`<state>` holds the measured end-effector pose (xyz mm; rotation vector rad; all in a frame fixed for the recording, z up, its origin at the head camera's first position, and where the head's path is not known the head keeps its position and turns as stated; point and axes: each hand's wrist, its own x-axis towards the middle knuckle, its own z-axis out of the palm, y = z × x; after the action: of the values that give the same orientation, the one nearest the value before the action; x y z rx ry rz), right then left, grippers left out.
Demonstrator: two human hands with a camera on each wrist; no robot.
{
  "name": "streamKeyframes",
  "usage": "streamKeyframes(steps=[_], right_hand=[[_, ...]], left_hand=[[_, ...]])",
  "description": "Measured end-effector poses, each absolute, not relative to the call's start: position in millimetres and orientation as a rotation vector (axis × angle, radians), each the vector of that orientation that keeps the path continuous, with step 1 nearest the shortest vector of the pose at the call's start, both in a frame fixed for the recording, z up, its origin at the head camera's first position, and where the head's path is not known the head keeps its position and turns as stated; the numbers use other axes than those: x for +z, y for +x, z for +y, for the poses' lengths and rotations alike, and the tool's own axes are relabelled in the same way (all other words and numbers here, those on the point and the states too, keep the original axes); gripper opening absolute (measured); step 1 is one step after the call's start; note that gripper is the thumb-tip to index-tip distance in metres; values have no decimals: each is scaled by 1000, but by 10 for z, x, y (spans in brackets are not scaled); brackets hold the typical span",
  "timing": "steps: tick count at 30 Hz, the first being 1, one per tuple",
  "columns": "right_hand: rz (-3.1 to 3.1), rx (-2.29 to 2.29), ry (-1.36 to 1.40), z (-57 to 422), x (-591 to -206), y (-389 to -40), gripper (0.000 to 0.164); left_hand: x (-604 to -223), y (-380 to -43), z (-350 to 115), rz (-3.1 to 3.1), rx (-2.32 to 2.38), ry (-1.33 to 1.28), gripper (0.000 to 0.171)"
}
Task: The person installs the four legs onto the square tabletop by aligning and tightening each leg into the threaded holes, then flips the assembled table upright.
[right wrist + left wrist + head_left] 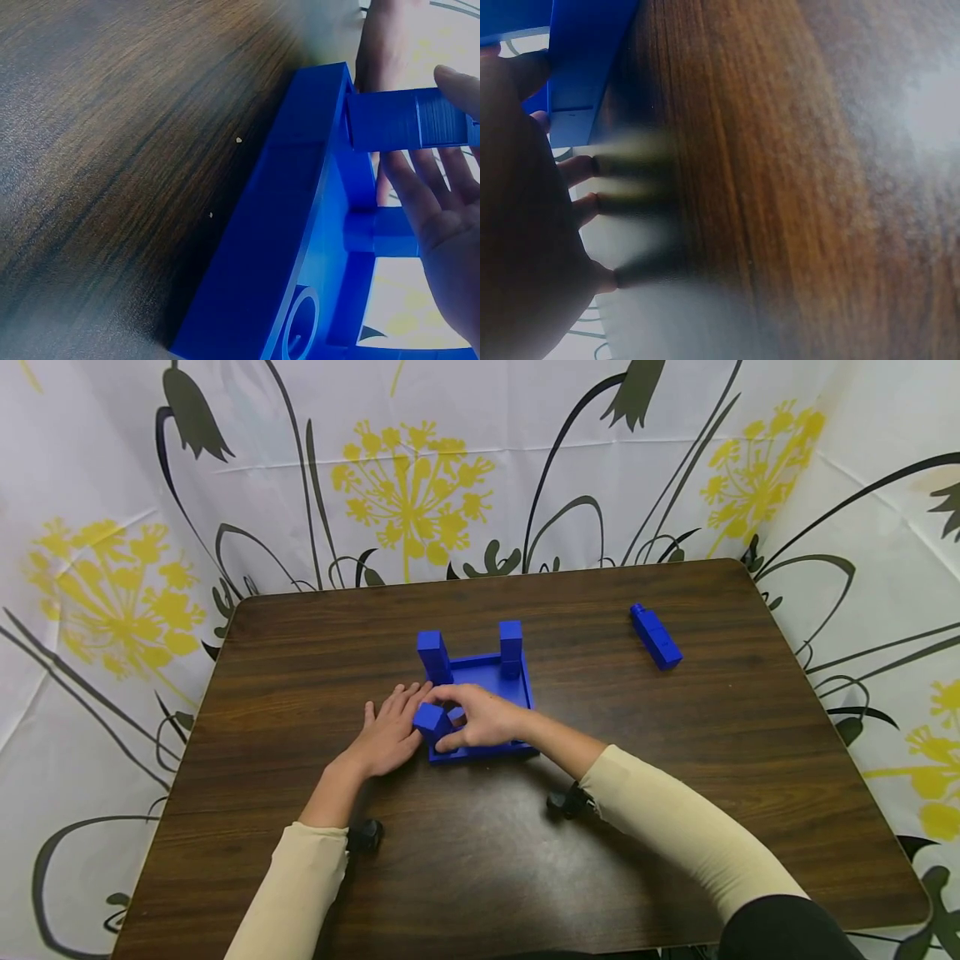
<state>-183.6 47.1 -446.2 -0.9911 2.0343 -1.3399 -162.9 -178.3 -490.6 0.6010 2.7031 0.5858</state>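
Observation:
A shallow blue square frame (491, 675) with raised sides sits on the table. My right hand (483, 714) grips a square blue post (431, 722) between thumb and fingers at the frame's near left corner. In the right wrist view the post's lower end is right at the inside of that corner, and a round socket (304, 291) shows at another corner. My left hand (386, 739) lies beside the frame's left side with fingers straight, fingertips close to its edge. Two more posts, one left (435, 656) and one right (511, 647), stand upright at the far corners.
Toward the back right of the brown wooden table (315, 643), a loose blue post (657, 637) lies on its side, a narrow peg at its far end. A white curtain (262, 468) with yellow and grey flowers hangs behind the table and along its sides.

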Motion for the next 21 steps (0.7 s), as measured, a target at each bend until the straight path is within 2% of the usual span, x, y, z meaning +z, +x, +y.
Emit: streamKeyframes(steps=[21], right_hand=[[2221,-1353,-1024,417,-4524,-1786,45]], left_hand=[[-4903,-1630,-1776,2700,569,587,64]])
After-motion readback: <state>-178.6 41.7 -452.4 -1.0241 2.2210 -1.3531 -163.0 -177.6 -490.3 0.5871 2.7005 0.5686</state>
